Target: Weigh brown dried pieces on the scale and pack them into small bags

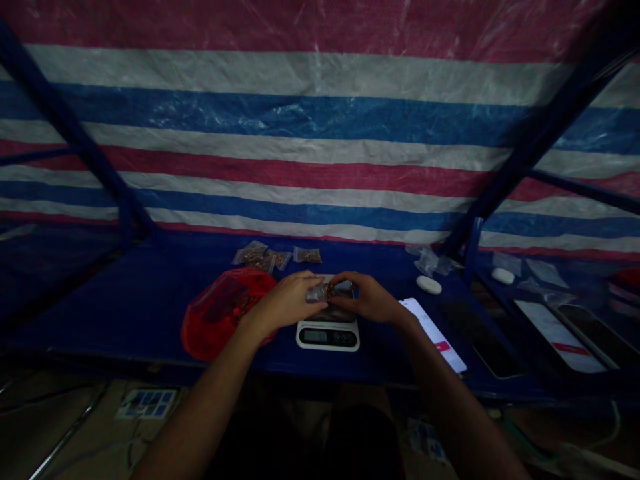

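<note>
Both of my hands meet over a small white digital scale (pixel 327 335) on the blue table (pixel 125 300). My left hand (pixel 289 300) and my right hand (pixel 367 298) each pinch an end of a small clear plastic bag (pixel 329 291) with brownish contents, held just above the scale's platform. A red plastic bag (pixel 220 317) lies to the left of my left wrist.
Several small filled clear bags (pixel 274 256) lie behind the scale. A lit phone (pixel 436 333) and a dark phone (pixel 487 343) lie to the right, with a white oval object (pixel 429 285) and empty clear bags (pixel 429 260) behind them. A striped tarp (pixel 320 133) hangs behind the table.
</note>
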`<state>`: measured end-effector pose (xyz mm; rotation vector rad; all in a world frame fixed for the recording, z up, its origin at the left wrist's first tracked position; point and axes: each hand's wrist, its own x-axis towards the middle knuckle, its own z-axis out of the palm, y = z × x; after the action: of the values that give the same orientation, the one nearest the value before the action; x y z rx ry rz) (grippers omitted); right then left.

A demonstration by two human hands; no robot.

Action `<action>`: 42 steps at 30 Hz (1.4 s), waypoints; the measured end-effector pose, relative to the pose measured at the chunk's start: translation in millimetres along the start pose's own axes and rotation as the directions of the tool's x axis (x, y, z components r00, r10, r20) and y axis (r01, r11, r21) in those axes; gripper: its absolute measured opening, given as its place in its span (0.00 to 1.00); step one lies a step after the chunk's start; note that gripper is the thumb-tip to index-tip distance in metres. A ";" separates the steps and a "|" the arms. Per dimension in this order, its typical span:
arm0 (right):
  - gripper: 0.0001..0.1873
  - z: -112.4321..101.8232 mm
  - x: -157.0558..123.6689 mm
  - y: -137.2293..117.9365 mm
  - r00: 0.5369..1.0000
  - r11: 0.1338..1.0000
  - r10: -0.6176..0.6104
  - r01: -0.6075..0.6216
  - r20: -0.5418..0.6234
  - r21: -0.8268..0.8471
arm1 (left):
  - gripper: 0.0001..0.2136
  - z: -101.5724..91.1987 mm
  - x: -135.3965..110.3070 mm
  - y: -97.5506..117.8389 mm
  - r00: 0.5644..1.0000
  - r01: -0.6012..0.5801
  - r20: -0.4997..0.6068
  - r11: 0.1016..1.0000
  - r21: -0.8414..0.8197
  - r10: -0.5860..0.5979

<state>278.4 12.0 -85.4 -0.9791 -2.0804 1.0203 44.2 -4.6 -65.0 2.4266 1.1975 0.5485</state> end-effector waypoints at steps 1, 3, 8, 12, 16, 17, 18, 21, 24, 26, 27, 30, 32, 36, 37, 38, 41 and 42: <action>0.14 -0.3 0.6 -0.5 1.000 1.000 0.000 0.000 0.019 0.012 | 0.17 -0.1 0.9 0.5 1.000 -0.017 0.003 1.000 -0.011 0.017; 0.15 -0.6 1.4 -0.6 0.999 0.999 -0.009 0.007 0.049 0.034 | 0.17 0.6 2.2 0.3 0.998 -0.056 0.006 0.998 -0.042 0.057; 0.16 -3.2 0.8 -1.3 0.993 0.997 -0.075 0.075 0.093 0.007 | 0.15 7.4 0.4 -4.9 0.996 -0.087 -0.040 0.985 -0.146 0.082; 0.15 -10.9 4.3 -11.0 0.992 0.992 -0.075 0.085 0.105 -0.090 | 0.19 14.1 -3.7 -7.2 0.990 -0.073 -0.136 0.972 -0.225 0.043; 0.15 -21.3 16.1 -32.9 0.997 0.987 -0.009 0.022 0.079 -0.162 | 0.25 18.5 -4.9 -6.6 0.979 -0.042 -0.203 0.973 -0.227 -0.005; 0.14 -23.6 19.7 -40.4 0.995 0.982 -0.027 0.044 0.099 -0.182 | 0.27 19.3 -4.7 -6.3 0.974 -0.036 -0.226 0.972 -0.232 -0.018; 0.13 -25.8 23.1 -48.5 0.991 0.976 -0.053 0.078 0.125 -0.201 | 0.30 20.0 -4.5 -5.9 0.969 -0.030 -0.247 0.970 -0.241 -0.031; 0.13 -30.7 32.0 -72.8 0.972 0.956 -0.118 0.167 0.204 -0.240 | 0.35 20.4 -4.0 -4.2 0.951 -0.022 -0.304 0.961 -0.276 -0.065; 0.14 -33.9 38.0 -90.9 0.962 0.934 -0.142 0.209 0.234 -0.291 | 0.34 18.7 -4.7 -1.8 0.937 -0.019 -0.338 0.955 -0.294 -0.086; 0.16 -35.3 40.5 -97.8 0.956 0.917 -0.150 0.229 0.252 -0.325 | 0.33 17.1 -5.9 -0.6 0.933 -0.019 -0.348 0.953 -0.303 -0.092; 0.17 -35.7 41.3 -100.0 0.951 0.913 -0.150 0.238 0.269 -0.333 | 0.33 16.4 -6.7 -0.5 0.932 -0.020 -0.350 0.952 -0.304 -0.092; 0.21 -36.5 41.6 -103.3 0.932 0.912 -0.125 0.243 0.340 -0.332 | 0.32 15.4 -9.4 -2.1 0.932 -0.027 -0.352 0.954 -0.299 -0.084; 0.23 -37.2 40.2 -103.8 0.925 0.910 -0.084 0.223 0.372 -0.349 | 0.33 15.5 -10.9 -4.8 0.933 -0.030 -0.351 0.958 -0.286 -0.076; 0.28 -43.4 35.0 -95.8 0.930 0.918 -0.046 0.184 0.366 -0.351 | 0.33 16.7 -12.1 -12.4 0.936 -0.028 -0.342 0.954 -0.298 -0.080; 0.30 -45.5 33.3 -90.4 0.941 0.930 -0.046 0.164 0.336 -0.329 | 0.33 17.2 -12.2 -14.3 0.934 -0.029 -0.345 0.947 -0.320 -0.088; 0.31 -47.3 31.5 -83.4 0.953 0.944 -0.042 0.135 0.298 -0.300 | 0.32 17.8 -12.4 -16.1 0.930 -0.032 -0.355 0.937 -0.349 -0.101; 0.30 -46.4 26.2 -55.5 0.983 0.977 -0.002 0.041 0.184 -0.209 | 0.33 19.3 -13.2 -19.8 0.898 -0.033 -0.405 0.894 -0.447 -0.169; 0.27 -43.3 24.7 -45.5 0.987 0.976 0.005 0.030 0.159 -0.215 | 0.35 19.3 -13.3 -20.5 0.886 -0.028 -0.419 0.881 -0.472 -0.196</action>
<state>282.8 29.2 -20.3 -1.0171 -2.3655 0.9041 32.8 -6.8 -93.9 1.8694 1.1632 1.2765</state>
